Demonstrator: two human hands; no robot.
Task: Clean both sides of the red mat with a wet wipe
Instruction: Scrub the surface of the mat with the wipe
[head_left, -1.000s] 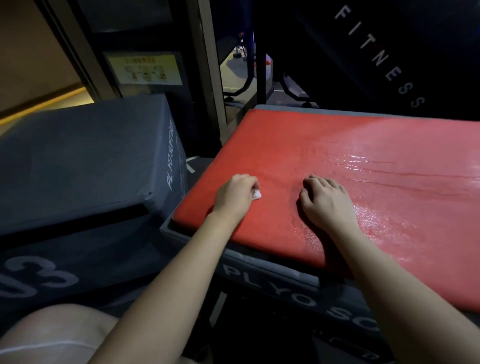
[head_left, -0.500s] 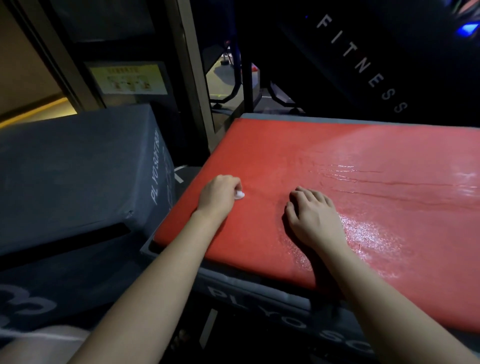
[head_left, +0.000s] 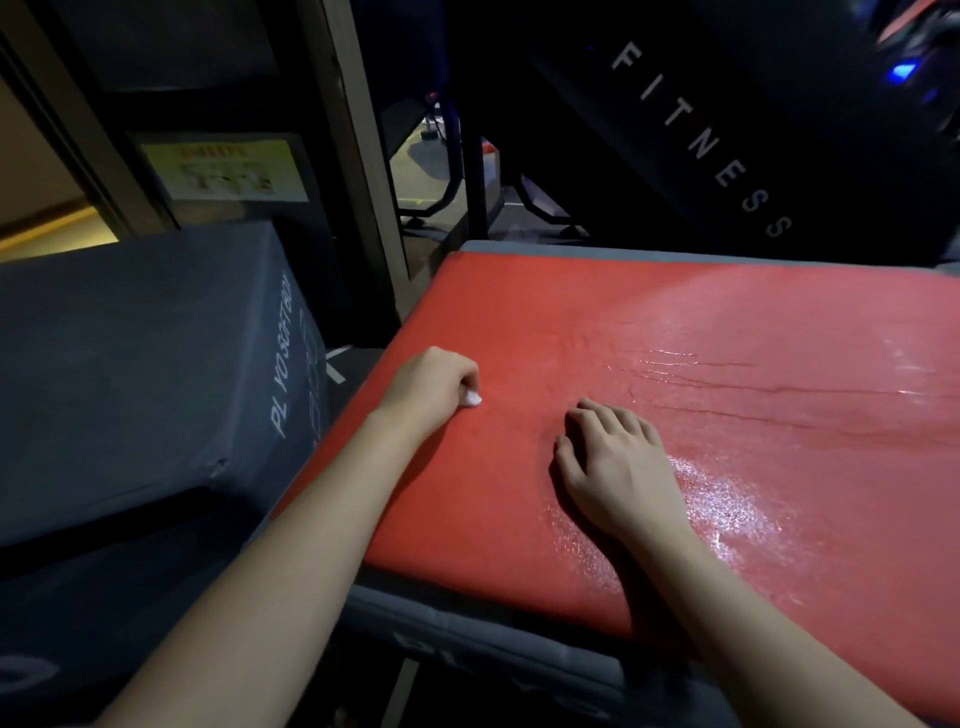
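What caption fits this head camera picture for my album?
Cleaning time: the left hand grips a white wipe on the glistening red mat; the right hand rests nearby.

A dark grey box (head_left: 145, 364) (lettered PLYO) sits left, a yellow notice (head_left: 223, 169) behind it, a FITNESS panel (head_left: 701, 140) beyond.

Dim gym: FITNESS lettering (head_left: 702, 141), grey plyo soft box (head_left: 135, 353), machine frames (head_left: 476, 182).

I'm getting a single view: head cam, wide-angle, pointing fwd & down over the red mat (head_left: 519, 322), sitting close w/ left hand (head_left: 431, 387) and right hand (head_left: 618, 462) filling centre frame.
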